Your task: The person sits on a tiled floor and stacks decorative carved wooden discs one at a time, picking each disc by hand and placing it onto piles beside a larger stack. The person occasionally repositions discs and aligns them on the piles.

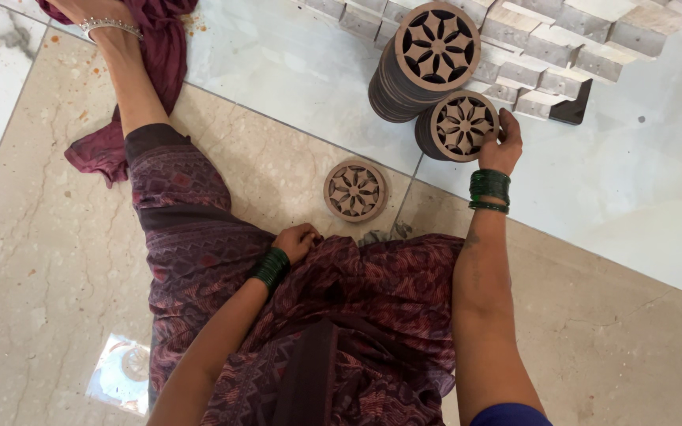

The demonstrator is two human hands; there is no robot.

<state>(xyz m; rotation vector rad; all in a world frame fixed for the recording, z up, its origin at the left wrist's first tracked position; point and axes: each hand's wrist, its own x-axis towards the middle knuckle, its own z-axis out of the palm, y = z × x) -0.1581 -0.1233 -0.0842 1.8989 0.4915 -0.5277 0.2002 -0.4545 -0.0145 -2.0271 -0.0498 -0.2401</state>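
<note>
- right hand (503, 142) grips the small disc stack (459, 126), which leans on the tall stack (428, 55); a nudge could topple both
- left hand (297, 241) is fisted on the lap cloth (357, 300), so no backup
- loose disc (356, 190) lies on the floor (278, 158) near the knee

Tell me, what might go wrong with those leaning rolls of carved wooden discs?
The right hand grips the smaller disc roll, which lies on its side; it could roll or spill across the smooth floor. The larger roll leans beside it and might topple if nudged. The lone disc sits close to the knee.

brown flower-cut discs (459, 126), green bangles (489, 189)
</note>
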